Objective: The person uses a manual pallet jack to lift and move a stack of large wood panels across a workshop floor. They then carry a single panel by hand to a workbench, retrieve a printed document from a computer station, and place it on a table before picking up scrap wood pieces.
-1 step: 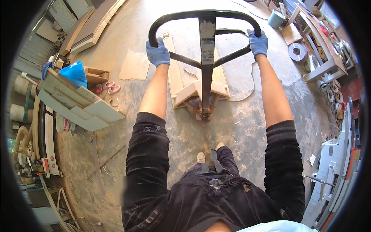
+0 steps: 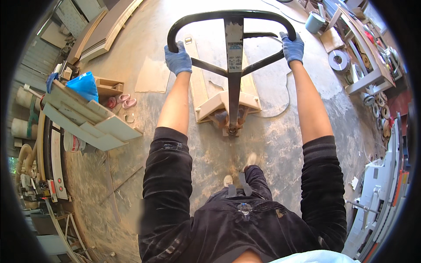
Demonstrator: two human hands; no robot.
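In blue work gloves, my left hand [image 2: 178,60] and my right hand [image 2: 293,49] are closed around opposite sides of the black loop handle [image 2: 199,18] of a pallet jack. Both arms reach out in front of me. From the loop, two slanting struts meet the central shaft [image 2: 234,55], which has a worn label and a thin lever beside it on the right. Beyond and below sits the pallet jack's beige body [image 2: 228,101], its two forks pointing away over the floor. No load shows on the forks. Its steering wheels are partly hidden under the body.
Leaning boards [image 2: 90,118] and a blue bag [image 2: 83,86] stand left, with pink clogs [image 2: 129,103] nearby. A flat sheet [image 2: 152,75] lies beside the left fork. On the right are a wooden frame bench [image 2: 368,79], a grey roll [image 2: 338,60] and a blue bucket [image 2: 314,22]. A cable curves across the floor.
My right foot has moved slightly forward and looks blurred. Both hands keep their hold, and the handle has shifted a touch to the left.
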